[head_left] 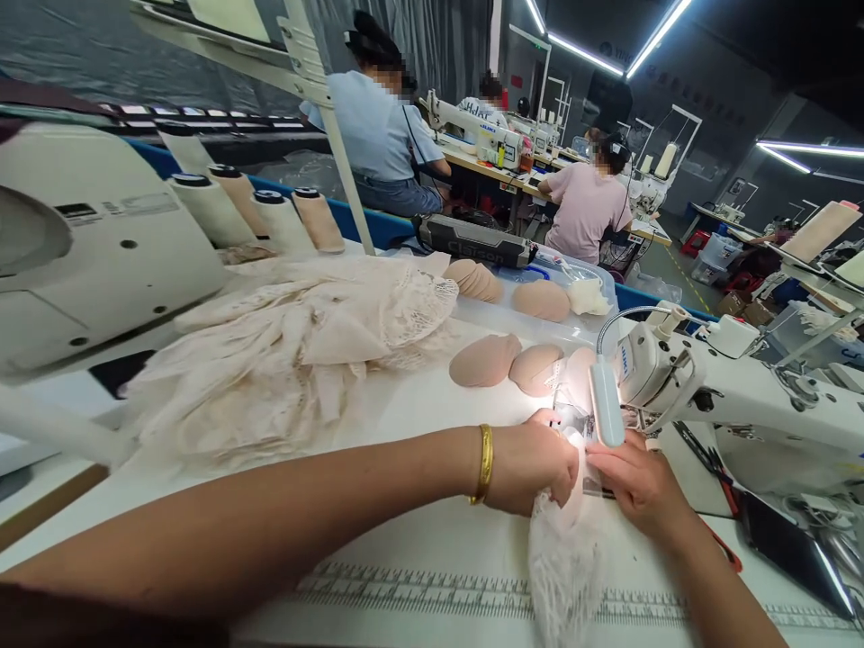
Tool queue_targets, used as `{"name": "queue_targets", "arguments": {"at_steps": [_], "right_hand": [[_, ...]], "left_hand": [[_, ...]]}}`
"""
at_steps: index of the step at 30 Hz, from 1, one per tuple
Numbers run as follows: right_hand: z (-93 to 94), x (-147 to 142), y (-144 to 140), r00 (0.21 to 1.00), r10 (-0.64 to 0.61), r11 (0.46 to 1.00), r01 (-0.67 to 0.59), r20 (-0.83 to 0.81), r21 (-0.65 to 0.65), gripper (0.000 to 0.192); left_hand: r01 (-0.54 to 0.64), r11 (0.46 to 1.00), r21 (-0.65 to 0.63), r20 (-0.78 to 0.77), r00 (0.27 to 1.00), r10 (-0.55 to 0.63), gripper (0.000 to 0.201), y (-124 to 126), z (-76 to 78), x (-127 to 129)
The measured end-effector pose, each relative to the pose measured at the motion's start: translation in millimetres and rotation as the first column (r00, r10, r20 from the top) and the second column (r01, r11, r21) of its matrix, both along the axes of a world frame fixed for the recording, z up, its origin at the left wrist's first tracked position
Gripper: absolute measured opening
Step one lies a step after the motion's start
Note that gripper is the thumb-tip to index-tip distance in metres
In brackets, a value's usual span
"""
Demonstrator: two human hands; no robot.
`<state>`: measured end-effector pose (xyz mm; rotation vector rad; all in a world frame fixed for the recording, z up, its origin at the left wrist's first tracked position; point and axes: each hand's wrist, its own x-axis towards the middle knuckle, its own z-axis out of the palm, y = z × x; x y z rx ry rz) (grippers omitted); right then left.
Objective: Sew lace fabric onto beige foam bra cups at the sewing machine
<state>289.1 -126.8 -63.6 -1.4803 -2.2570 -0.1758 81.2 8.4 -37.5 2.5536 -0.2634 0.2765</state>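
A white sewing machine (742, 387) stands at the right, its small lamp (607, 405) lighting the needle area. My left hand (533, 463), with a gold bangle at the wrist, is closed on pale lace fabric (567, 567) that hangs toward the table's front edge. My right hand (634, 472) lies beside the needle area with its fingers stretched over the cloth there. Beyond my hands, beige bra cups (484, 360) rest on the table, one with lace at its edge. The needle itself is hidden from me.
A heap of cream lace fabric (324, 351) covers the left. Thread cones (209, 211) stand behind it. A plastic tray (600, 279) holds more cups. Scissors (708, 459) and a dark phone-like slab (789, 549) lie at the right. Co-workers sit at machines farther back.
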Motion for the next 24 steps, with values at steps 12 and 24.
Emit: {"name": "queue_targets", "arguments": {"at_steps": [12, 24], "right_hand": [[-5.5, 6, -3, 0.987, -0.142, 0.99, 0.143, 0.073, -0.002, 0.04], [-6.3, 6, -3, 0.982, -0.178, 0.983, 0.18, 0.071, -0.031, 0.039]], "left_hand": [[-0.164, 0.983, 0.087, 0.079, 0.984, 0.157, 0.008, -14, -22.2, 9], [-0.128, 0.987, 0.093, 0.057, 0.991, 0.123, 0.011, -8, -17.9, 8]]}}
